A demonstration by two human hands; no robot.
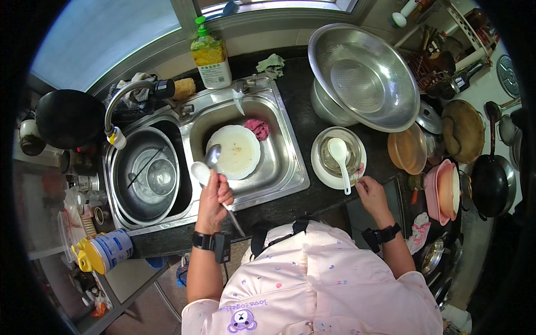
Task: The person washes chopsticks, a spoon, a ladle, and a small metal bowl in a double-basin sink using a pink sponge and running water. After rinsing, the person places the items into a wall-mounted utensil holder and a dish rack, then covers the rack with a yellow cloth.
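Note:
My left hand [215,202] is closed around a metal spoon [213,155] and a white spoon [201,172], over the front edge of the sink. Their bowls point away from me, and the metal handle sticks out below my fist. Beneath the spoons, a white scalloped plate [235,157] with cloudy liquid and small food bits sits in the right sink basin [279,165]. My right hand [372,197] pinches the near rim of another white plate [323,179] on the counter. That plate carries a glass bowl [321,147], with a white ladle-like spoon [344,167] laid across it.
The left basin holds a large metal basin [118,184] with a glass bowl and a dark stick. A curved faucet [109,111] reaches over it. A pink cloth [257,129] lies in the right basin. Behind stand a soap bottle [212,63] and a large steel colander [360,79].

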